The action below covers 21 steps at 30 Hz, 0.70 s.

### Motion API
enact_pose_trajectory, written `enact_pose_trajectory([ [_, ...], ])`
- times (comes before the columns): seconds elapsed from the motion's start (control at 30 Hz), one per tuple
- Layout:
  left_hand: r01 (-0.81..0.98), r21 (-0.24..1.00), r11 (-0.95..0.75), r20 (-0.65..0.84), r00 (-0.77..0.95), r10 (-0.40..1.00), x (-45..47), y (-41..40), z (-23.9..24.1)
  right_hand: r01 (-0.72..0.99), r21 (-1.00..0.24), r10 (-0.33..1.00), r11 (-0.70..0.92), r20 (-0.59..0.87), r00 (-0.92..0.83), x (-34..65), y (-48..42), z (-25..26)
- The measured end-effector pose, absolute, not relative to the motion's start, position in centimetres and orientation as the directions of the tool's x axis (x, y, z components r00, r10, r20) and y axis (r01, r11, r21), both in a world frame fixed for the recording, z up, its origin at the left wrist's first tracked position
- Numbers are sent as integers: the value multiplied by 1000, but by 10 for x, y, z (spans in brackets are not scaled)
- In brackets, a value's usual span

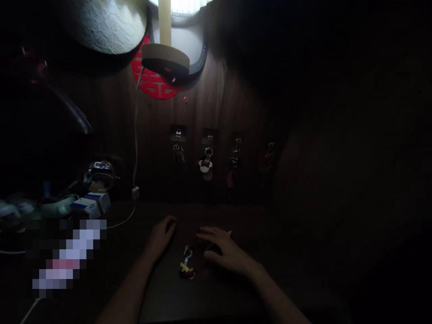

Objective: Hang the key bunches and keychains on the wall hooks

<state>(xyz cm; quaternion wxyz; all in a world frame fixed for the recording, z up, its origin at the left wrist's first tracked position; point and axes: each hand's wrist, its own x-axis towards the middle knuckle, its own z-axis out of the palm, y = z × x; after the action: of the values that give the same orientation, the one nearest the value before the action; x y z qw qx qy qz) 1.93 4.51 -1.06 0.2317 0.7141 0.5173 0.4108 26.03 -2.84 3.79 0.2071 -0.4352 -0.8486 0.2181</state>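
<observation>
My left hand (162, 237) rests on the dark table, its thumb apart from its fingers and nothing visible in it. To its right lies a small keychain-like item (186, 265) with a metal clasp, a yellow strip and dark reddish parts. Over a dark object, mostly hidden, hovers or rests my right hand (224, 249), fingers stretched out and thumb apart. A small yellow bit (230, 233) shows just beyond that hand's knuckles. Dim light keeps me from telling whether the fingers touch what is beneath.
Key rings (178, 153) and a white mouse-head charm (205, 166) hang from wall hooks, with more hanging to the right. A lit lamp's round base (165, 59) is above, its white cable (136, 135) running down. Left are blue-white boxes (91, 204) and a round mirror (99, 175).
</observation>
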Motion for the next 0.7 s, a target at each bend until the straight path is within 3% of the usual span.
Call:
enact_pose_trajectory([
  [0.1,545,757,-360,352,124,928,19,45,-11,704,-449,809,550,77,-583,253,-35,35],
  [0.27,540,761,-361,357,116,927,20,45,-12,733,-329,793,595,96,-601,244,-28,24],
  [0.7,537,763,-359,377,81,923,20,45,-10,771,-257,813,583,190,-551,213,15,10],
])
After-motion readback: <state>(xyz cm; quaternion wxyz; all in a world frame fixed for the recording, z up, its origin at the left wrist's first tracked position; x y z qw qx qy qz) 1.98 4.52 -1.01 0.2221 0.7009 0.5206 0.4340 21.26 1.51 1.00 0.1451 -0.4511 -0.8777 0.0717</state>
